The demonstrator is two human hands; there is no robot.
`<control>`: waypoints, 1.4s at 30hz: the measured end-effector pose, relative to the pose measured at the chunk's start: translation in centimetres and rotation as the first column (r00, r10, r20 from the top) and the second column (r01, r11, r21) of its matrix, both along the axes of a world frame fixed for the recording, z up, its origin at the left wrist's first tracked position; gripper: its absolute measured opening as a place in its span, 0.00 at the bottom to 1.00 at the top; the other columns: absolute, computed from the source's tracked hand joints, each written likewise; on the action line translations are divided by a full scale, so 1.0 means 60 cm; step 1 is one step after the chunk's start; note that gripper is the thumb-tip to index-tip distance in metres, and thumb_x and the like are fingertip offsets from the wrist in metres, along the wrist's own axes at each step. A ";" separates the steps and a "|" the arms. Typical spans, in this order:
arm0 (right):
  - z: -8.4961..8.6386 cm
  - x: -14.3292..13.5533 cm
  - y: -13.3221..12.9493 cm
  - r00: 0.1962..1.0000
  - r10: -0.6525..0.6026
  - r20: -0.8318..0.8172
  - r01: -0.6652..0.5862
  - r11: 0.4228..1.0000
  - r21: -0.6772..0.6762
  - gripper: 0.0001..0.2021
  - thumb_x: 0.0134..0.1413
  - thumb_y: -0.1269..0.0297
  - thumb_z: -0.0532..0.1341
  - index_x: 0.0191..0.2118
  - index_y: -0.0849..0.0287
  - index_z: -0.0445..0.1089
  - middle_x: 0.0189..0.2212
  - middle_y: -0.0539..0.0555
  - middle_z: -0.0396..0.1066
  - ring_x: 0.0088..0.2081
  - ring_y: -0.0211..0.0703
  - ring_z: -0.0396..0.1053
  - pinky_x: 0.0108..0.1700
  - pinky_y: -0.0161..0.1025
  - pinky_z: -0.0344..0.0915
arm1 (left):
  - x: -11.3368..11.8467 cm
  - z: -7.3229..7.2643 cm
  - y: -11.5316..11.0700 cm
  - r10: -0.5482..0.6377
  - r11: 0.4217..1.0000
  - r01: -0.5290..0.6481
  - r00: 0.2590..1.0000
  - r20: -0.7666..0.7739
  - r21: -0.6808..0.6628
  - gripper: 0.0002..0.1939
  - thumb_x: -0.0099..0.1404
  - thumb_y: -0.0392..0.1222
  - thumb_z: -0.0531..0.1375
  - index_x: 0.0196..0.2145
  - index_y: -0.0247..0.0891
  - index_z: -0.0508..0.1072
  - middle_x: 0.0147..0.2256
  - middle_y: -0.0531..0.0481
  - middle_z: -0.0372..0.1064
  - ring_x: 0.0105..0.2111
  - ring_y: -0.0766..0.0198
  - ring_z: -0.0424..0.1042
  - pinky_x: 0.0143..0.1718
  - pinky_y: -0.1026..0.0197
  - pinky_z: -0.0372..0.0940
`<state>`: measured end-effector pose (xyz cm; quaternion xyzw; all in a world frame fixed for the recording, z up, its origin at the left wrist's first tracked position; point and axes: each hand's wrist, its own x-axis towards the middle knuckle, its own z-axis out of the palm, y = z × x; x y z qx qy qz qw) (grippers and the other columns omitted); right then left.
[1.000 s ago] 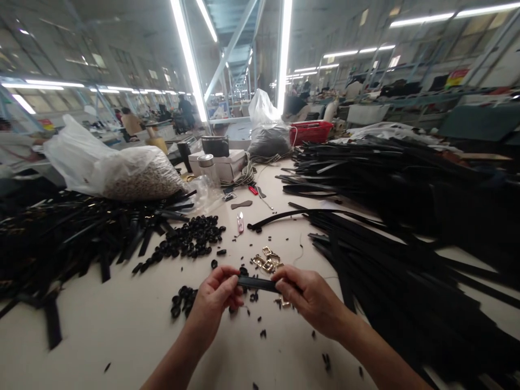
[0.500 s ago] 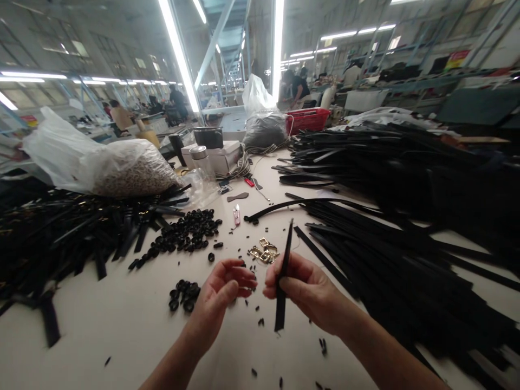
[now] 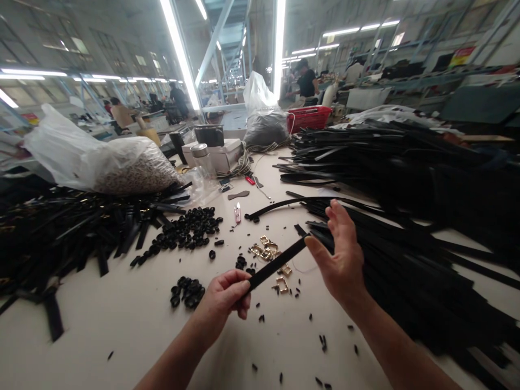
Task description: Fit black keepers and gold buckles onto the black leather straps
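Note:
A short black strap (image 3: 278,262) slants up to the right above the table. My left hand (image 3: 225,295) pinches its near end between thumb and fingers. At the strap's far end is my right hand (image 3: 343,254), fingers raised and apart, the thumb at or very near the tip; whether it touches, I cannot tell. Below and behind the strap lie several gold buckles (image 3: 281,285). A small cluster of black rings (image 3: 187,292) is left of my left hand, with a larger pile of black rings (image 3: 190,230) beyond. Tiny black pieces (image 3: 323,342) are scattered over the table.
Long black straps (image 3: 390,271) are heaped on the right. On the left lie finished-looking black straps (image 3: 101,233) below a filled plastic bag (image 3: 134,165). Farther back are pink thread snips (image 3: 238,213), a glass jar (image 3: 201,157) and a red basket (image 3: 307,117). People work in the background.
The strap passed from my right hand to my left and swung from upright to slanted. My right hand opened and moved right and up. Gold buckles by the strap now show more.

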<state>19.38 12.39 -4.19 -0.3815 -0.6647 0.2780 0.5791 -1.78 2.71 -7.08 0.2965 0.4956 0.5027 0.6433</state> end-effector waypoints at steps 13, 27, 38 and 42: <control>-0.017 -0.033 -0.041 0.778 0.497 0.383 -0.482 0.865 -0.141 0.07 0.51 0.70 0.68 0.37 0.57 0.75 0.30 0.49 0.74 0.33 0.39 0.70 0.35 0.34 0.64 | 0.000 0.000 0.001 -0.075 0.997 0.078 0.989 0.128 -0.022 0.18 0.56 0.50 0.68 0.33 0.31 0.72 0.18 0.52 0.66 0.14 0.73 0.61 0.17 0.73 0.53; -0.023 -0.034 -0.042 0.793 0.401 0.459 -0.430 0.902 -0.045 0.03 0.50 0.73 0.62 0.28 0.59 0.70 0.23 0.47 0.69 0.24 0.34 0.65 0.28 0.31 0.57 | -0.001 -0.004 0.000 -0.057 0.996 0.061 0.997 -0.060 0.065 0.15 0.57 0.47 0.67 0.39 0.35 0.74 0.28 0.48 0.72 0.24 0.68 0.69 0.27 0.68 0.63; -0.017 -0.035 -0.048 0.792 0.357 0.495 -0.409 0.912 -0.002 0.04 0.51 0.72 0.61 0.27 0.59 0.67 0.22 0.47 0.68 0.24 0.34 0.64 0.28 0.31 0.56 | 0.000 0.014 -0.001 0.173 0.836 0.245 0.731 -0.660 0.491 0.08 0.64 0.37 0.61 0.40 0.44 0.79 0.38 0.48 0.73 0.38 0.62 0.72 0.40 0.64 0.66; -0.019 -0.037 -0.051 0.788 0.345 0.510 -0.418 0.908 0.030 0.04 0.51 0.73 0.61 0.27 0.59 0.68 0.22 0.47 0.68 0.24 0.35 0.64 0.29 0.32 0.56 | 0.005 0.014 -0.004 0.208 0.798 0.263 0.724 -0.658 0.542 0.08 0.64 0.36 0.62 0.39 0.45 0.79 0.36 0.49 0.73 0.36 0.64 0.73 0.38 0.66 0.68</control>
